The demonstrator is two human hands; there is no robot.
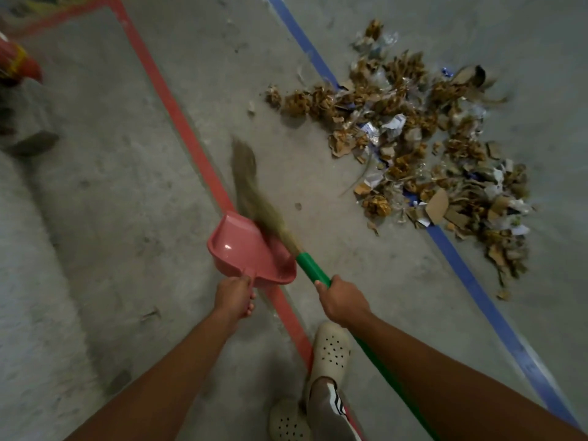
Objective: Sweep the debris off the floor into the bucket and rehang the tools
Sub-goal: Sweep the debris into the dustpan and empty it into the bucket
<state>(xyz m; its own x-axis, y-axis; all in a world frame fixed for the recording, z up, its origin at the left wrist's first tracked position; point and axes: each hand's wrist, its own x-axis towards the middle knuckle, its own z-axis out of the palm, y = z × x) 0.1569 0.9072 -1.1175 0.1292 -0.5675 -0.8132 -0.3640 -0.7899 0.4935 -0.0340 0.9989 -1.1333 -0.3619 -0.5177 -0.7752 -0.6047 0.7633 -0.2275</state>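
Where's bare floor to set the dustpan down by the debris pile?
Mostly bare concrete between the red line and the blue line, left of the debris pile and ahead of the right hand. More bare concrete left of the red line. Crowded: the pile straddles the blue line at right; shoes fill bottom centre.

The left hand (pixel 234 294) grips a pink dustpan (pixel 246 246); the right hand (pixel 342 302) grips a green-handled broom (pixel 313 272), debris (pixel 423 138) ahead on the concrete floor (pixel 111 202).

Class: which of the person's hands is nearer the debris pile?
Right. The right hand, gripping the broom handle, sits nearer the person, left of the debris pile; the left hand, holding the dustpan, lies farther left.
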